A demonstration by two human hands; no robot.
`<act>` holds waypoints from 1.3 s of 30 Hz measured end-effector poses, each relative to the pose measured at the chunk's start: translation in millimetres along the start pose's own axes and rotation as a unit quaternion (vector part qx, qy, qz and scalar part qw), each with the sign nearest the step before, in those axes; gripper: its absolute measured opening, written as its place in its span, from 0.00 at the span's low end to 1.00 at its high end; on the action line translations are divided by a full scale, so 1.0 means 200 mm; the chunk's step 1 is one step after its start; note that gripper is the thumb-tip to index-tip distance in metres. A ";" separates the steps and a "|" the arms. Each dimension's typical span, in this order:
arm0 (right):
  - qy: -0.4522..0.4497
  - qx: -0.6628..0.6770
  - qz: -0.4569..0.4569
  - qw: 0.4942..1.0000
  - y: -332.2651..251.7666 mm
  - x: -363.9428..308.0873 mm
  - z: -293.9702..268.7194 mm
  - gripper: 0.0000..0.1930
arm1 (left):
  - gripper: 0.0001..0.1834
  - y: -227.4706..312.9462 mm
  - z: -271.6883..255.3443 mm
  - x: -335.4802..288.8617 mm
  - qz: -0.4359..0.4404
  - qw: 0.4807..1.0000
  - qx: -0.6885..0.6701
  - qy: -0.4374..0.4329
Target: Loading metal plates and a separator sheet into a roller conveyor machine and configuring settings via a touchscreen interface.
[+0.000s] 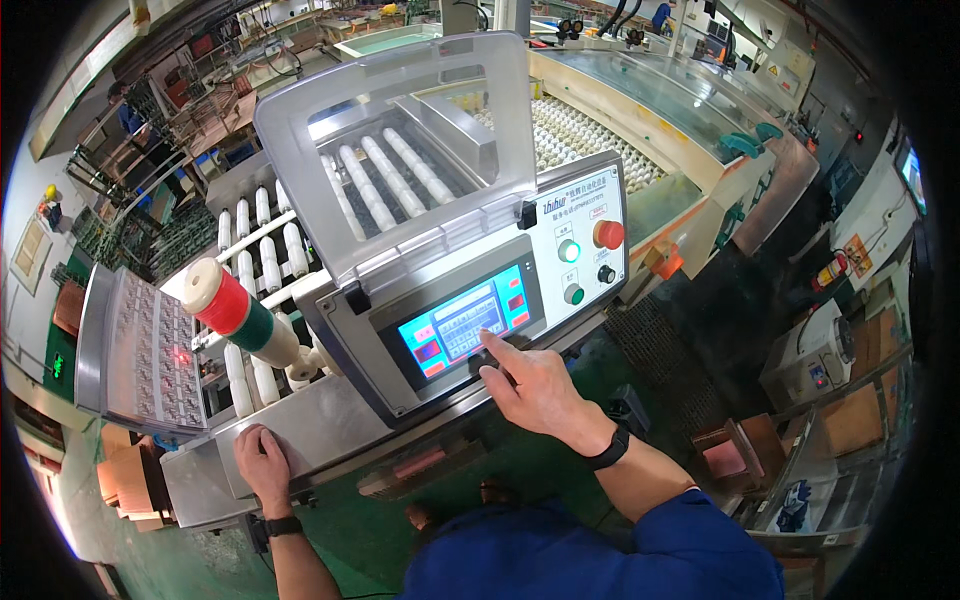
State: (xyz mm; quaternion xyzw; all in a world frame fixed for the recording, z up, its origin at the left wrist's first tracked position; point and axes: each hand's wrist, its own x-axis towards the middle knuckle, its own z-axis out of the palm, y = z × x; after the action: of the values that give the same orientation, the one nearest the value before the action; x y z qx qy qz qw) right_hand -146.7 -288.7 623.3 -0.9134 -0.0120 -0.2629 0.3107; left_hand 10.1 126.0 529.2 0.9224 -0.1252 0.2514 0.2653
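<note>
My right hand (538, 388) points with its index finger at the lit touchscreen (462, 325), the fingertip on or just over a keypad window. The thumb stands apart, the other fingers are curled, and nothing is held. This screen sits in a white control panel (585, 215) with a red mushroom button (608, 235), a lit round button (569, 251), a green button (574, 294) and a black knob (606, 273). Above the panel a clear hinged cover (300, 130) is raised. My left hand (262, 465) lies empty on the steel machine edge (330, 425), fingers slightly bent.
A red and green signal light (238, 318) juts up left of the panel. Beside it are white conveyor rollers (268, 262) and an indicator board (145, 350). A glass-lidded roller tank (640, 100) extends behind. Cardboard boxes (130, 475) stand lower left; a metal rack (840, 460) stands right.
</note>
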 end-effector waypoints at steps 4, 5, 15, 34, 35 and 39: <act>0.017 -0.029 -0.020 0.999 0.05 0.03 0.05 0.24 | 0.07 0.01 0.01 0.00 -0.013 1.000 0.003 -0.002; 0.017 -0.029 -0.021 0.999 0.05 0.03 0.05 0.24 | 0.07 0.00 0.01 0.00 -0.007 1.000 0.002 0.001; 0.003 -0.001 -0.049 0.999 0.00 0.04 0.07 0.23 | 0.08 -0.01 0.02 0.00 -0.013 1.000 0.009 -0.007; 0.006 0.005 0.016 1.000 -0.01 -0.02 0.00 0.22 | 0.07 -0.01 0.00 0.00 -0.015 1.000 0.011 -0.001; 0.004 0.007 0.012 1.000 -0.02 -0.02 0.01 0.22 | 0.07 -0.02 0.01 0.00 -0.009 1.000 0.006 0.005; -0.007 0.036 -0.011 0.999 -0.03 -0.04 0.05 0.22 | 0.07 -0.02 0.01 -0.01 0.004 1.000 0.010 0.023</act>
State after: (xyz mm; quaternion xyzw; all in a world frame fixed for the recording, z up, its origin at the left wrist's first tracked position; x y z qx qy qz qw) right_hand -150.3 -276.7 616.6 -0.9033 -0.0340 -0.2595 0.3398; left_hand 11.5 128.6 524.4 0.9185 -0.1202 0.2747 0.2579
